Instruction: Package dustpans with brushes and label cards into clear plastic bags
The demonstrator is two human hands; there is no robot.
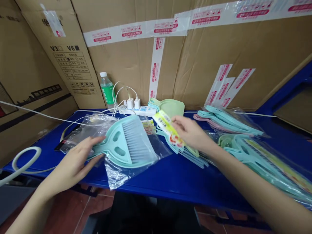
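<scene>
My left hand (78, 159) grips the handle of a light-blue dustpan (114, 159), and a matching brush (138, 139) with pale bristles lies against its pan. Beneath the set spreads a clear plastic bag (119, 177). In my right hand (188, 130) is a yellow-green printed card (168, 126), pinched at its edge and held above the table. Under that card and hand lie more blue brushes (192, 157), partly hidden. A green dustpan (172, 107) rests behind them, stacked on a blue one.
Bagged dustpan sets (263, 162) lie at the right of the blue table (170, 185), with more bagged blue and pink pieces (229, 120) behind. A power strip (146, 111) with chargers and a bottle (108, 92) stand at the back. Cardboard (195, 65) walls the rear. A white hose (26, 162) curves at left.
</scene>
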